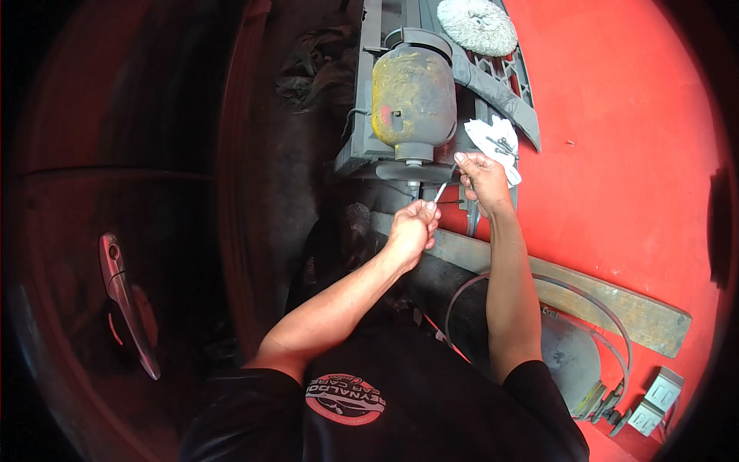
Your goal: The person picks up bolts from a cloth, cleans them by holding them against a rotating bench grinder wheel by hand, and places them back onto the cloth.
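Closest in, right side: outlet box (656,400), then grey tank (568,350) with a hose (630,339) looping over it. Wooden plank (639,316) lies just beyond the tank, passing behind the right forearm. Left hand (414,229) past that, fingers curled, thumb and forefinger pinching the pale near end of a thin rod (440,192). Right hand (485,183) pinches the dark far end, other fingers curled. Rod is tilted, off the near edge of the grey surface, just beside the wheel (391,172); can't tell if they touch. Wheel sits on the shaft of the motor (419,100), mounted on that surface. White cloth (481,135) at its right edge, small dark parts (503,145) on top. Fluffy pad (477,27) at the far right corner.
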The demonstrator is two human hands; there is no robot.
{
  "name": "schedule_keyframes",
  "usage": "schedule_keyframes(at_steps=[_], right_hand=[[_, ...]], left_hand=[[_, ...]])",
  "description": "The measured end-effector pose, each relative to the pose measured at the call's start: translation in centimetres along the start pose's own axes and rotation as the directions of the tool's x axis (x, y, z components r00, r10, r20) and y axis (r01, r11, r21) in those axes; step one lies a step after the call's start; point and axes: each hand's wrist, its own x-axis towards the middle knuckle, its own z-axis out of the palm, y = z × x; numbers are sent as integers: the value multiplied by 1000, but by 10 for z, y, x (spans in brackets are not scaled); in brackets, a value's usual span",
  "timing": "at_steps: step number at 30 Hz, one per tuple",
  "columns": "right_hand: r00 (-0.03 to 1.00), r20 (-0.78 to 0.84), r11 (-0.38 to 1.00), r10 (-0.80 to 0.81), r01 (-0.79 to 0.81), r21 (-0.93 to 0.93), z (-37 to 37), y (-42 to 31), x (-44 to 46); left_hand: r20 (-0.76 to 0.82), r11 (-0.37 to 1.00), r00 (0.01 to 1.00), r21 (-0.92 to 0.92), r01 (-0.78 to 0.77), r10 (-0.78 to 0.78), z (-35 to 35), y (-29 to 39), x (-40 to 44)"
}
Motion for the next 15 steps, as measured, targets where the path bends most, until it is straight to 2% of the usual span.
schedule_keyframes(at_steps=[1, 3, 5, 7, 11, 13, 14, 15], right_hand=[[1000, -1, 1000, 0, 0, 0, -3, 1, -2], [995, 94, 988, 21, -34, 147, -8, 4, -8], [996, 85, 989, 10, -22, 147, -6, 3, -11], [997, 75, 990, -11, 1, 142, -4, 1, -9], [1000, -19, 996, 3, -1, 84, -3, 3, 0], [998, -64, 998, 22, -19, 54, -2, 0, 3], [997, -72, 999, 4, -1, 36, 0, -3, 3], [997, -81, 1000, -13, 15, 19, 1, -4, 3]], left_hand=[[0, 1000, 1000, 0, 0, 0, -3, 1, -3], [88, 993, 995, -108, 47, -38, -10, 4, -9], [141, 987, 989, -144, 66, -46, -15, 3, -9], [196, 959, 975, -241, 151, -104, -15, 6, -8], [178, 968, 980, -220, 124, -85, -12, 5, -3], [27, 998, 999, 42, -35, 34, -3, 4, -3], [5, 991, 998, 120, -58, 58, -2, 3, -3], [5, 991, 998, 118, -56, 55, -1, 3, -3]])
